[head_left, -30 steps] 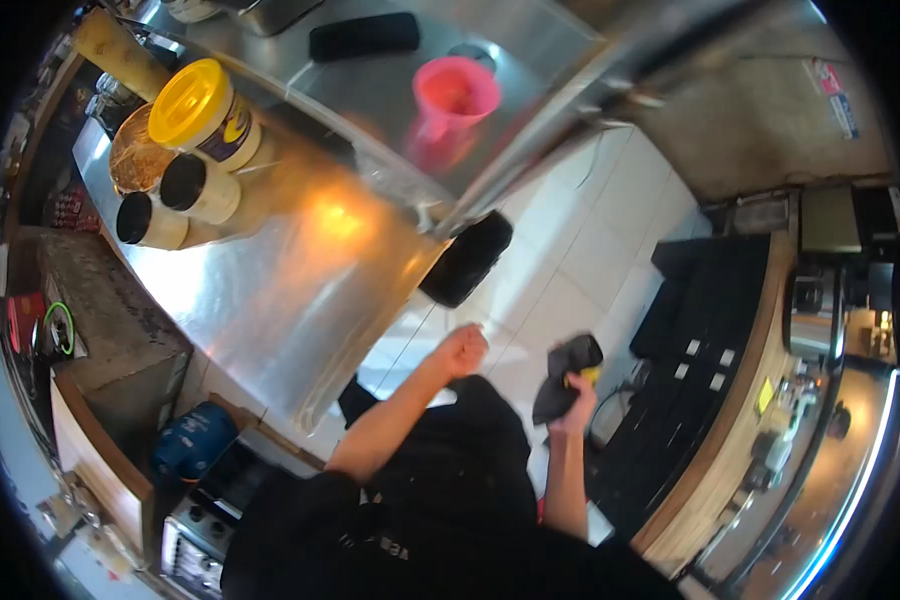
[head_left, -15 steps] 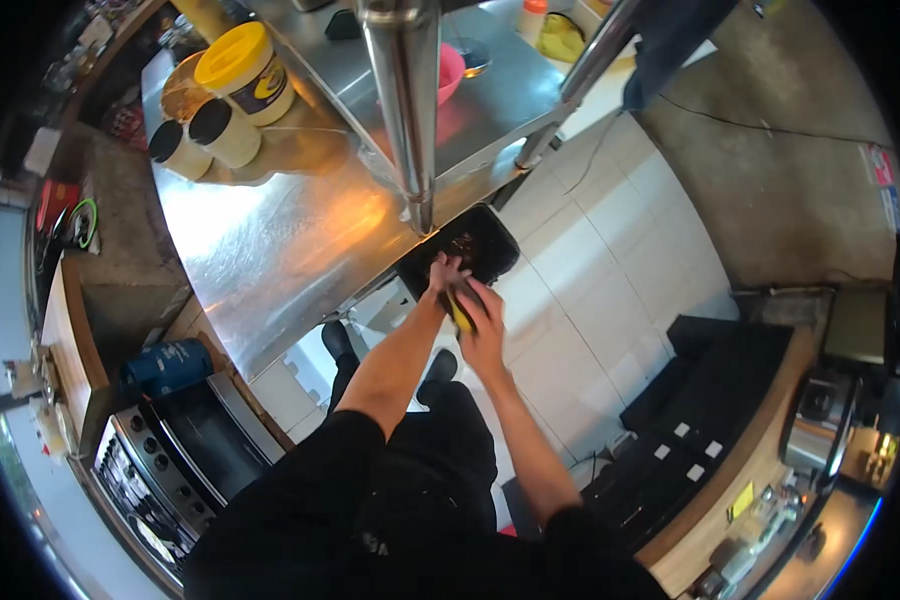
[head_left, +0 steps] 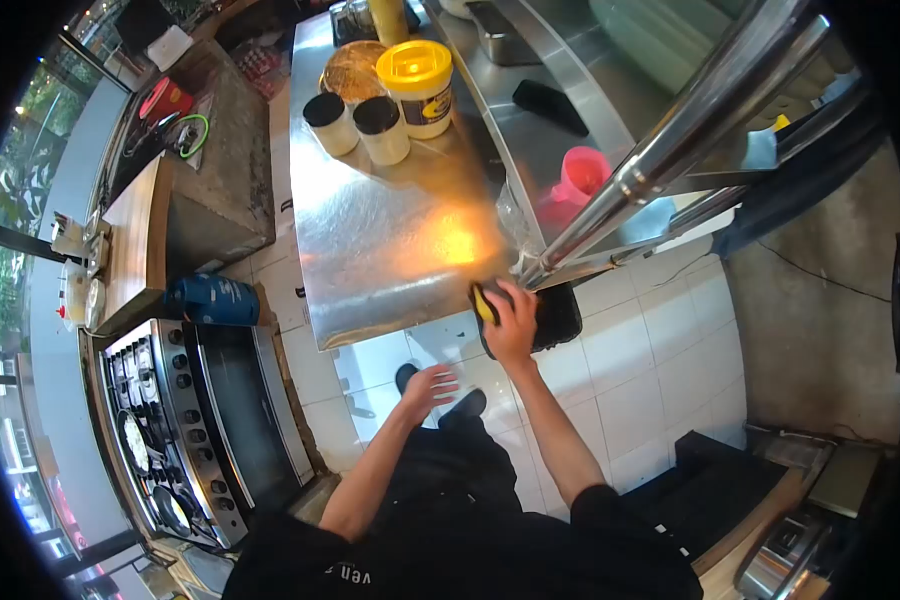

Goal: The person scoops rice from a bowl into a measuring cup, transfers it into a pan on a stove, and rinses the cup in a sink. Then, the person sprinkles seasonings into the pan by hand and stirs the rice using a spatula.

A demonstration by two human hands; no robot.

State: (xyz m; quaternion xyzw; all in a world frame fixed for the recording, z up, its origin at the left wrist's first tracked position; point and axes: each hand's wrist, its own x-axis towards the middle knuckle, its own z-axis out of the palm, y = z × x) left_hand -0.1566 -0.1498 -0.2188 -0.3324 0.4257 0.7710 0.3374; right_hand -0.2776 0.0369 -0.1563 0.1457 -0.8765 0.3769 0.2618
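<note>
My right hand [head_left: 511,322] is wrapped round a small yellow-and-black thing [head_left: 485,303] that looks like a sponge; its exact kind is unclear. This hand is at the front corner of the steel table [head_left: 360,270], close to the base of a metal post [head_left: 590,225]. Partly behind it on the floor side is a black bin [head_left: 560,325]; its contents are hidden. My left hand [head_left: 429,391] hovers over the floor in front of my body, fingers stretched out, holding nothing.
On the table stand two black-lidded jars [head_left: 381,135], a yellow-lidded tub [head_left: 417,95] and a round brown-topped container [head_left: 353,70]. A pink cup [head_left: 582,175] sits beyond the post. To the left are a stove [head_left: 185,420] with pans and a blue cylinder [head_left: 215,299].
My right hand has lifted from over the bin to the table's corner, still holding the yellow-and-black thing. My left hand has drawn back from the bin and opened. The view has turned left.
</note>
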